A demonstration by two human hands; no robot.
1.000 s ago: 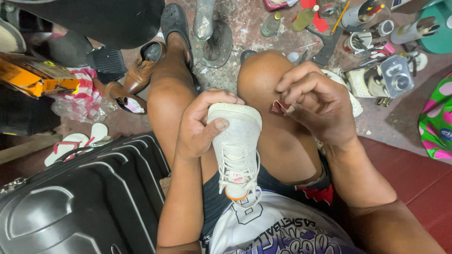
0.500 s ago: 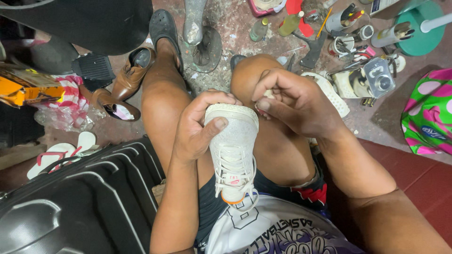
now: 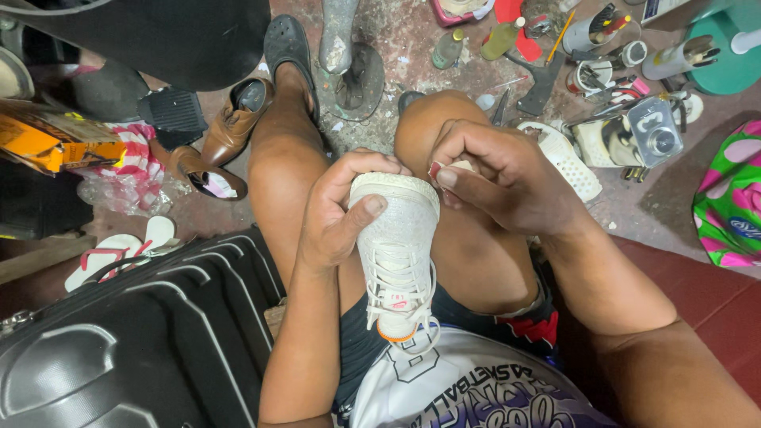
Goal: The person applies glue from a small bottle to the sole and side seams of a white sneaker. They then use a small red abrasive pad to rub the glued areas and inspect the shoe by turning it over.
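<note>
White sneaker [image 3: 396,254]: laced, toe pointing away from the wearer, heel near the body; held upright between the knees above the lap. Toe cap perforated, orange trim at the tongue end.

Left hand [image 3: 337,214]: wrapped round the left side of the sneaker, thumb pressed flat on the toe cap, the other fingers curled over the far toe edge; clamped on the shoe.

Right hand [image 3: 499,178]: at the far right edge of the toe, thumb and forefinger pinched together on a small pale object [image 3: 456,166] with a reddish tip; it may be a tube or a scrap of material, too hidden to tell. Remaining fingers curled in above it.

Surroundings, left: black hard-shell suitcase [image 3: 135,341], near, just beside the left forearm; pair of flip-flops [image 3: 119,250] beyond it; brown leather shoes [image 3: 230,131] farther off; orange box [image 3: 47,139] on a striped bag.

Surroundings, far: metal shoe last stand [image 3: 349,67] on the bare floor [image 3: 412,32], between the person's feet; dark clog [image 3: 289,47] on the left foot.

Surroundings, right: white woven basket [image 3: 567,158], just beyond the right hand; small bottles [image 3: 448,49], cans of brushes and tools [image 3: 587,36], grey boxy device [image 3: 654,131]; green and pink patterned bag [image 3: 729,210], well apart at the right edge.
</note>
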